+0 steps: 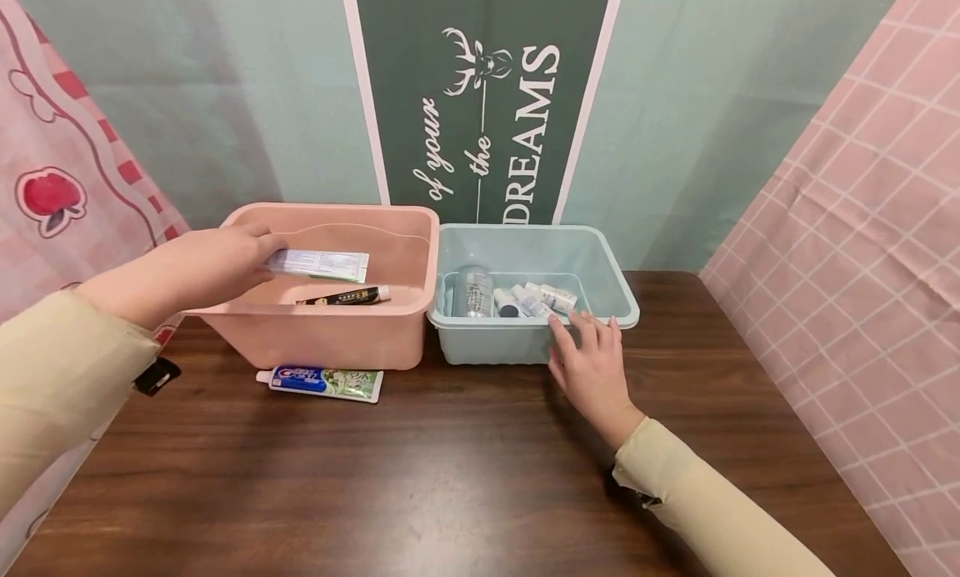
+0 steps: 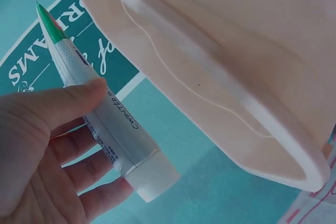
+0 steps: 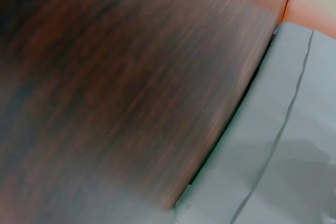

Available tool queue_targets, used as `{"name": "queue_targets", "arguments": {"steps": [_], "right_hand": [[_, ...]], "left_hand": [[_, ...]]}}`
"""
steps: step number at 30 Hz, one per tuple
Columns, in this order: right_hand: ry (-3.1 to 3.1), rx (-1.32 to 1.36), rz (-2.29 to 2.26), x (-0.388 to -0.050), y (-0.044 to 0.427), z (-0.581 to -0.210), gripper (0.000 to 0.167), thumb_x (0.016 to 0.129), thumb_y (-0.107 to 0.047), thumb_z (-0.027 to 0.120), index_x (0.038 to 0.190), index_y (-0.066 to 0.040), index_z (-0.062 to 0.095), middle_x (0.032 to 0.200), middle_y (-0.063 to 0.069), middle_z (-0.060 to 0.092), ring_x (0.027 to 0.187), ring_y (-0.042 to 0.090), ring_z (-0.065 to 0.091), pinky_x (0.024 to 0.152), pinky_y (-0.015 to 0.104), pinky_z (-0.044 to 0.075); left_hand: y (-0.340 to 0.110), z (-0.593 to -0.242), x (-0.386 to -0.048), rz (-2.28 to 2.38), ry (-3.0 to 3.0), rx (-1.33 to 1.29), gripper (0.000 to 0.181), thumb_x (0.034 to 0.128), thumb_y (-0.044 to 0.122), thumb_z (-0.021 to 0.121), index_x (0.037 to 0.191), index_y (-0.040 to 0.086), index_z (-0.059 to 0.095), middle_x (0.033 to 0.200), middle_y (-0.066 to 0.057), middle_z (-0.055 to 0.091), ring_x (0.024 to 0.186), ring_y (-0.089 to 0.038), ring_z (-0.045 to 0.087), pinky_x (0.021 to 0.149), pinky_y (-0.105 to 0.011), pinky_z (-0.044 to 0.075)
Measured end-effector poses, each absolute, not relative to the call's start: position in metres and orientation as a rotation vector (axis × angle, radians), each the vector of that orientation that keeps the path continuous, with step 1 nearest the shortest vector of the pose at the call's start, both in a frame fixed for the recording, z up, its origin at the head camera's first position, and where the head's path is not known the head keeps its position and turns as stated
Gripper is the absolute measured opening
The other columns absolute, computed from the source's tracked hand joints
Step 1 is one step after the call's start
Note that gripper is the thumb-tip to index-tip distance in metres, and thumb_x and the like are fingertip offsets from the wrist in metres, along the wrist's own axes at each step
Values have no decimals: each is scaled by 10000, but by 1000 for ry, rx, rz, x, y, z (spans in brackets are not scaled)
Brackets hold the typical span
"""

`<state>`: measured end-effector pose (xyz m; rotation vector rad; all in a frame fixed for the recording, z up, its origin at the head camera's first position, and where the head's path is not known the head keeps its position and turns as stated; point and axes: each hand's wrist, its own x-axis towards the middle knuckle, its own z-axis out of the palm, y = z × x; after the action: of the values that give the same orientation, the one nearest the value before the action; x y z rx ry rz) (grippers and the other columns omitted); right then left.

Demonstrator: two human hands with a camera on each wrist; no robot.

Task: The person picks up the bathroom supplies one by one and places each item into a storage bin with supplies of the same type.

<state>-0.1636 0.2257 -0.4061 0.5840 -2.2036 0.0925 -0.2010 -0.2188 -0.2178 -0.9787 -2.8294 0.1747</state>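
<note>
Above the pink bin [image 1: 315, 338], my left hand [image 1: 197, 268] holds a white tube [image 1: 318, 264] with its thumb and fingers. In the left wrist view the tube [image 2: 113, 114] shows a white cap, a green crimped end and partly readable lettering. A black tube [image 1: 345, 297] lies in the pink bin. My right hand [image 1: 592, 364] rests its fingertips on the front rim of the light blue bin [image 1: 491, 343], fingers slightly bent. That bin holds a clear bottle [image 1: 474, 292] and several small white bottles [image 1: 555, 297]. The right hand is outside the right wrist view.
A blue and green toothpaste tube [image 1: 326, 382] lies on the brown wooden table [image 1: 450, 469] in front of the pink bin. The two bins stand side by side against a green cloth backdrop [image 1: 667, 143]. Pink cloths [image 1: 862, 227] hang at both sides.
</note>
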Motion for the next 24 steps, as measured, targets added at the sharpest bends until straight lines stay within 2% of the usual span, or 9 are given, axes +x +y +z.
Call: {"name": "queue_targets", "arguments": {"steps": [5,15,24], "right_hand": [[-2206,584,87,-163,226,-406,464,798,-184,596,1239,-48,547,1143,258,488,1053,454,465,909,676,295],[-2174,590,84,-166,226,-406,479,771,-164,628,1228,-46,552,1131,257,495,1043,452,477,901,674,302],[-2216,592,83,-164,226,-406,471,792,-168,611,1243,-50,545,1145,257,484,1061,452,459,910,685,292]], "left_hand": [[-221,-215,-207,167,-2816,-1016,226,785,26,695,966,-53,587,808,-107,500,732,-233,532,647,-434,494],[-222,-210,-215,137,-2880,-1012,231,816,33,666,1008,-57,574,957,-173,513,896,-305,508,710,-487,487],[-220,-211,-214,126,-2904,-1042,229,802,18,676,1002,-46,586,871,-116,521,812,-260,533,732,-473,484]]}}
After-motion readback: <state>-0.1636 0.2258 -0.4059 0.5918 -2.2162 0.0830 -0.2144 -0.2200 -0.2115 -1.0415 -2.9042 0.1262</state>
